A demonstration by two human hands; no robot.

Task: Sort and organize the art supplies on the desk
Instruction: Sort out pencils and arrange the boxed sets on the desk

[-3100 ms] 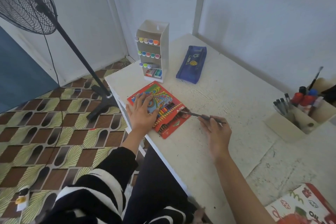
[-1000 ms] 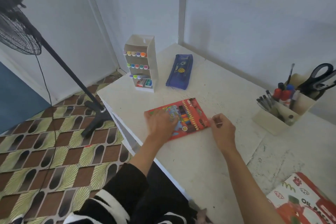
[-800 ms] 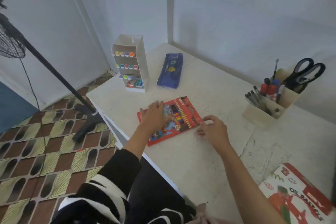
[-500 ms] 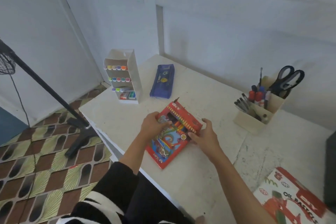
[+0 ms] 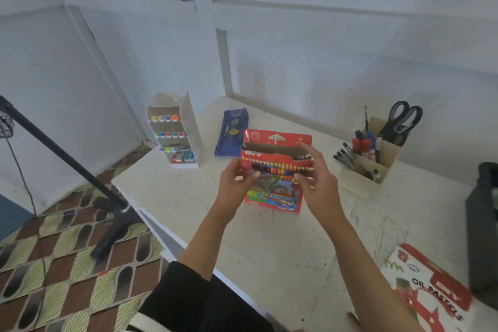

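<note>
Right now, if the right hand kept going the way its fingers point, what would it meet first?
The red pencil box: the fingers of the right hand touch its open top edge. Past that, probably the blue pencil case, though depth is unclear.

Taking the pencil box (image 5: 275,191) as the dial's centre, above the middle of the desk (image 5: 269,250), the left hand (image 5: 234,183) grips its 9 o'clock edge and the right hand (image 5: 320,183) its 3 o'clock edge. The pencil case (image 5: 231,132) lies just behind at 11, the marker rack (image 5: 175,129) stands beyond it at 10. A desk organiser (image 5: 372,167) at 2 holds pens (image 5: 343,155) in front, scissors (image 5: 401,121) behind. The oil pastels box (image 5: 428,291) lies at 4, at the near edge
</note>
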